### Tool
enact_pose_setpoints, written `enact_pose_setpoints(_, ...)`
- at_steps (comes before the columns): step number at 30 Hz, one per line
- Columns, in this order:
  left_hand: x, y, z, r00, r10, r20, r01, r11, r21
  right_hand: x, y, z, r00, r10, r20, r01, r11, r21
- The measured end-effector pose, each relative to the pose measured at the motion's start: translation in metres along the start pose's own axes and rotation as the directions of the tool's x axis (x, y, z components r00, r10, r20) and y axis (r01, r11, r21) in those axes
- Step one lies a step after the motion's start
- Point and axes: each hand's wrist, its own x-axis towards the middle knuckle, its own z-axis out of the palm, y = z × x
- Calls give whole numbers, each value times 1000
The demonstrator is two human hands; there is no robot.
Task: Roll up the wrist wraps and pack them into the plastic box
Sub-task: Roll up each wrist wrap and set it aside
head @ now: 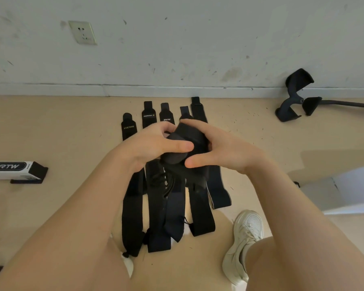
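Both my hands hold a partly rolled black wrist wrap [185,143] above the floor. My left hand [153,143] grips the roll from the left, thumb lying across its front. My right hand [219,148] grips it from the right, fingers over the top and thumb under the roll's end. The wrap's loose tail hangs down below the roll. Several flat black wrist wraps [132,196] lie side by side on the beige floor beneath, their labelled ends toward the wall. The plastic box is not clearly in view.
A white box marked BRTW [11,170] lies at the left on a black pad. A black curved piece of equipment [292,101] rests at the wall on the right. A pale surface [353,190] is at the right. My white shoe [243,244] stands beside the wraps.
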Motion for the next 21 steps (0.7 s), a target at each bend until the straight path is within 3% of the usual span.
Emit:
enact_pose_setpoints(5,4,-4,12,996,23,-91,-20,999,41,-1,4,6,986,65,-153,-55,996,66)
enact_pose_setpoints(9,0,-1,14,962,17,-273,-44,995,-92,0,7,7,909,159,-384,-29,946,321)
enact_pose_setpoints(12,-5,-4,20,939,61,-339,-95,992,-84,3,3,7,829,276,-486,10,862,506)
enact_pose_setpoints(18,-3,-2,25,917,282,-283,-281,959,44,-4,-2,2,758,379,-531,-41,840,541)
enact_pose_setpoints(21,-2,-3,27,910,283,-302,-287,957,32,-4,-1,6,756,331,-565,-131,922,365)
